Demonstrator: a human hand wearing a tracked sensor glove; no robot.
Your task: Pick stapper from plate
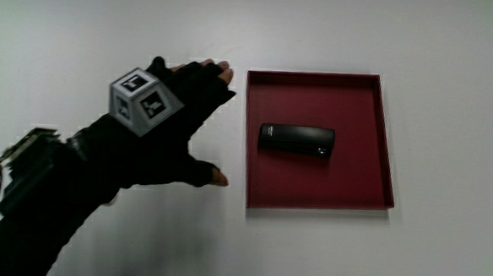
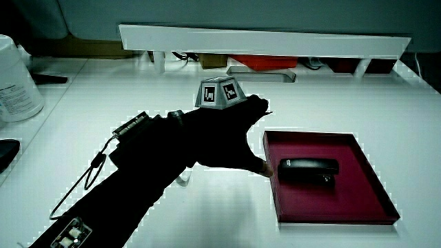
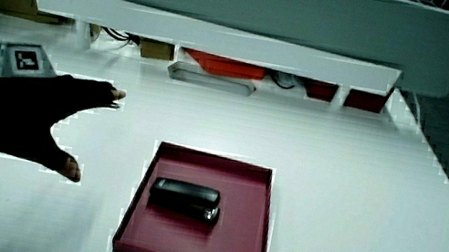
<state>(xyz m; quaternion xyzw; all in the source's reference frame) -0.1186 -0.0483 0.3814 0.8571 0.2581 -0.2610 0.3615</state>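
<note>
A black stapler [image 1: 296, 141] lies on its side in the middle of a square dark red plate [image 1: 358, 190], seen too in both side views as stapler [image 2: 308, 169] [image 3: 185, 200] on plate [image 2: 372, 189] [image 3: 247, 232]. The gloved hand [image 1: 188, 126] hovers over the white table just beside the plate's edge, fingers spread and thumb apart, holding nothing. The patterned cube [image 1: 146, 100] sits on its back. In both side views the hand [image 2: 227, 141] [image 3: 36, 116] stays beside the plate, not over the stapler.
A low white partition [image 2: 262, 40] runs along the table's edge farthest from the person, with red and grey items under it [image 3: 217, 64]. A white container [image 2: 15, 79] stands at the table's edge, farther from the person than the forearm.
</note>
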